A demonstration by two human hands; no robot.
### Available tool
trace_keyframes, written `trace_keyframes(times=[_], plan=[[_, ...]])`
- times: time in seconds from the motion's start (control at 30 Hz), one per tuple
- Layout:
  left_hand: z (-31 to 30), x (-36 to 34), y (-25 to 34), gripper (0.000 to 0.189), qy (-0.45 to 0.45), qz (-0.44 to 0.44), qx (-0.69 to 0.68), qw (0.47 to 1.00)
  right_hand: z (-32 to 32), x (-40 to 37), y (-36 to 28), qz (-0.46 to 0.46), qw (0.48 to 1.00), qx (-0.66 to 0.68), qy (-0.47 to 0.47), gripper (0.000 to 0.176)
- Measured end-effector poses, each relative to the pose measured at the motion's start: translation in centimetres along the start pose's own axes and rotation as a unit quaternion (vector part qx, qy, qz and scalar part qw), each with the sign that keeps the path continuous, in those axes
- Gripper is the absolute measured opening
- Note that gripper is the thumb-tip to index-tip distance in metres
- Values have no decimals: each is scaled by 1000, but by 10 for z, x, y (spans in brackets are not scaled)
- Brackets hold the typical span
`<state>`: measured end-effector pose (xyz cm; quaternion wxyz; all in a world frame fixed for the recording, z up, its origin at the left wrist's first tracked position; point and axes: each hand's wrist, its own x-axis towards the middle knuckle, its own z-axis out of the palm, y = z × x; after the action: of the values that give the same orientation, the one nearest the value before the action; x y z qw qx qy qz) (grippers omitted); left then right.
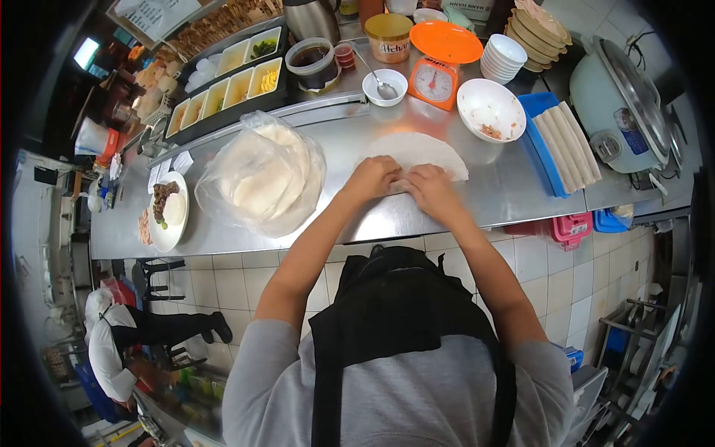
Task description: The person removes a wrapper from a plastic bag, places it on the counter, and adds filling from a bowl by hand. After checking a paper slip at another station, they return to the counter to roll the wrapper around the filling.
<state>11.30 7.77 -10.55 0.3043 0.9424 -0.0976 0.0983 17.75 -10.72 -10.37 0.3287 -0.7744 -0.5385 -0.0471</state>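
Observation:
A thin round wrapper [430, 151] lies flat on the steel counter, its near edge folded over into a roll. My left hand [378, 177] grips the left part of that folded edge with curled fingers. Close beside it, my right hand [433, 190] pinches the same edge farther right. Whatever is inside the fold is hidden. To the left, a clear plastic bag [272, 175] holds a stack of round wrappers. A white bowl [489, 104] with some reddish filling stands to the right. Beyond it, long pale rolls [567, 145] lie side by side in a blue tray [538, 141].
An orange kitchen scale [436, 78] and a small bowl with a spoon [385, 89] stand behind the wrapper. Ingredient containers [227, 82] line the back left. A plate of food [173, 216] sits at left, a large rice cooker [618, 104] at right. Another person [115, 343] is behind, lower left.

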Motion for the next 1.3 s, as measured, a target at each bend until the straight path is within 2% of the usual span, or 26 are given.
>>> trace_keyframes(times=[0.13,0.2,0.33,0.4,0.53,0.63,0.7,0.83,0.93,1.03,1.1,1.2,1.3], plan=[[0,6,-12,25,41,28,-7,999,10,7,-3,41,998,-16,-45,19],[-2,4,-9,20,-1,-10,-17,1000,11,6,-4,51,995,-65,-56,26],[0,-6,-9,15,-19,9,-53,998,5,-4,-20,72,994,-58,-60,32],[-2,-6,-8,12,-16,-56,-89,994,3,2,-22,83,993,-51,-67,34],[7,-12,-17,14,12,5,-60,998,-1,-1,-29,78,991,-71,-80,36],[-2,-14,-14,13,-7,-27,-106,994,0,6,-32,121,981,-72,-132,39],[-13,-15,-16,12,-27,-108,-142,984,13,8,-31,65,994,-20,-86,41],[-13,-22,-26,15,-77,-126,-123,981,30,11,-35,108,986,-7,-128,41],[-13,-27,-23,16,-53,-87,-110,989,20,9,-36,109,987,-19,-113,40],[-16,-21,-27,14,-79,-54,-106,990,-13,15,-17,93,985,51,-134,35],[-11,-9,-24,10,-36,-21,-112,993,-32,10,4,91,982,-31,-162,28],[12,17,13,11,-66,26,-64,995,-38,2,25,75,979,7,-191,25],[23,23,10,12,-75,-31,-64,995,-37,-4,25,80,983,26,-166,24]])
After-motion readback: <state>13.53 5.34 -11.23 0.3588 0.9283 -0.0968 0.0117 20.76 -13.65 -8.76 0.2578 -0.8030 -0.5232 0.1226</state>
